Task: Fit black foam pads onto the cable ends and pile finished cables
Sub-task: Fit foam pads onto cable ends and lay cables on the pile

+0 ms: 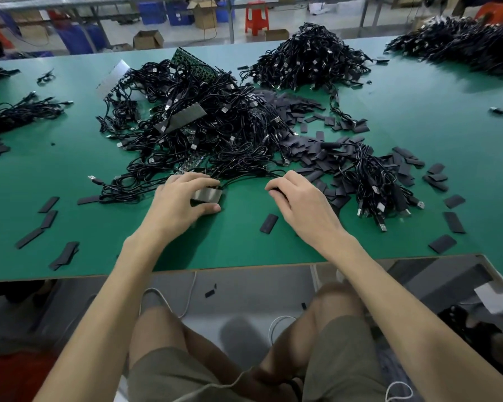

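Observation:
My left hand [183,198] grips a small grey flat board [206,195] at the end of a black cable, thumb below it and fingers curled over its top. My right hand [295,197] is curled over a black foam pad [275,192] near its fingertips. A big tangle of black cables [204,126] lies just beyond both hands. Loose black foam pads [311,158] are scattered to the right of the tangle, and one pad [269,224] lies between my wrists. A smaller bundle of cables [381,184] sits to the right.
The green table [418,117] carries more cable heaps at the back middle [311,59], back right [459,42] and left [21,111]. Foam pads [48,219] dot the near left. The table's front edge runs just below my forearms. Cardboard boxes and a red stool [256,17] stand beyond.

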